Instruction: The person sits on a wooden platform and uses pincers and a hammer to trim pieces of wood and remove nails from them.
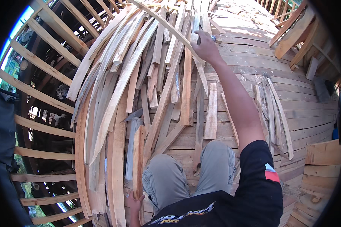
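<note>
Plank floor (291, 109): pale boards, laid across the view from 12 to 5 o'clock, strewn with chips and offcuts. Open frame of wooden ribs (45, 98): curved slats seen from 8 to 11 o'clock, daylight and greenery showing between them. Heap of wooden strips (140, 75): long thin laths, many bowed, piled fanwise from centre toward 11 and 12 o'clock, overlapping one another. Stacked short boards (322, 162): set at 4 o'clock, at the floor's edge. Loose slats (276, 113): a few narrow pieces lying side by side at 3 o'clock, apart from the heap. Long curved strip (170, 28): bent lath arching over the top of the heap at 12 o'clock, gripped near its far end. Upright board (139, 159): narrow plank at 6 to 7 o'clock, beside the person's grey-trousered knee. Right hand (205, 44): arm stretched to 12 o'clock, fingers curled shut around the long curved strip; a small dark object is glimpsed past the knuckles, its kind not to be told. Left hand (134, 202): at 6 o'clock, fingers wrapped about the lower end of the upright board.
</note>
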A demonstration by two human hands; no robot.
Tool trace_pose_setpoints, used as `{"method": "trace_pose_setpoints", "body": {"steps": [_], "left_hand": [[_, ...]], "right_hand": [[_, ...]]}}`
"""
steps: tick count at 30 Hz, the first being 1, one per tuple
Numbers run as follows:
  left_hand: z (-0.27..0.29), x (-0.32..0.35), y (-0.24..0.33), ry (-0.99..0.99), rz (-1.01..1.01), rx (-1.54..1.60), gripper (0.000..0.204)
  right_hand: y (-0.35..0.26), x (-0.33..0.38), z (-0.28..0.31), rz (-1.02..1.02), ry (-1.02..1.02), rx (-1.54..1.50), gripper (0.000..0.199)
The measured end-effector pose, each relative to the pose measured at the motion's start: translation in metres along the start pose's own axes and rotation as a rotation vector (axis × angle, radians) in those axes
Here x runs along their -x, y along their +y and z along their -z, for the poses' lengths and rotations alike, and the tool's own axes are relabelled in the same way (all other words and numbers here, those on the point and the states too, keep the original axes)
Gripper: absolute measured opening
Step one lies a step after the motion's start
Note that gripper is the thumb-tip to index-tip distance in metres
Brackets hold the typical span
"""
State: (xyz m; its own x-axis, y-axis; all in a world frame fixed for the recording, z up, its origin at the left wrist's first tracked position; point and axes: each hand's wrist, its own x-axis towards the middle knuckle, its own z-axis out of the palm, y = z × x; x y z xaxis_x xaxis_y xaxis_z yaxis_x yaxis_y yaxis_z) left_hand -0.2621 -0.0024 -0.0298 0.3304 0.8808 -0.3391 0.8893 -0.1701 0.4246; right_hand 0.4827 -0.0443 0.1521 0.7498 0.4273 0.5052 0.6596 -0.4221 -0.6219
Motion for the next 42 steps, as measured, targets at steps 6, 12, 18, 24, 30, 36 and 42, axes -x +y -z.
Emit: {"method": "trace_pose_setpoints", "body": {"steps": [6,12,18,24,30,36,42], "left_hand": [[-0.003,0.01,-0.012,-0.12,-0.002,0.078,0.079],[-0.004,0.001,-0.035,-0.154,0.002,0.127,0.066],[0.008,-0.013,-0.001,-0.181,-0.03,0.082,0.053],[0.003,-0.029,0.001,-0.171,-0.133,0.196,0.051],[-0.003,-0.013,0.011,-0.158,-0.1,0.05,0.059],[-0.016,0.0,0.009,-0.134,-0.166,0.143,0.062],[-0.029,0.006,0.004,-0.117,-0.085,0.145,0.063]], "right_hand": [[0.182,0.265,-0.054,-0.466,-0.433,0.27,0.065],[0.253,0.421,0.004,-0.867,-0.181,0.632,0.074],[0.248,0.464,0.021,-1.099,-0.576,0.551,0.063],[0.257,0.476,0.008,-0.971,-0.484,0.513,0.055],[0.213,0.403,0.002,-0.896,-0.119,-0.377,0.054],[0.101,0.27,0.013,-0.626,-0.038,-0.839,0.043],[0.032,0.226,-0.014,-0.539,-0.007,-1.005,0.042]]}}
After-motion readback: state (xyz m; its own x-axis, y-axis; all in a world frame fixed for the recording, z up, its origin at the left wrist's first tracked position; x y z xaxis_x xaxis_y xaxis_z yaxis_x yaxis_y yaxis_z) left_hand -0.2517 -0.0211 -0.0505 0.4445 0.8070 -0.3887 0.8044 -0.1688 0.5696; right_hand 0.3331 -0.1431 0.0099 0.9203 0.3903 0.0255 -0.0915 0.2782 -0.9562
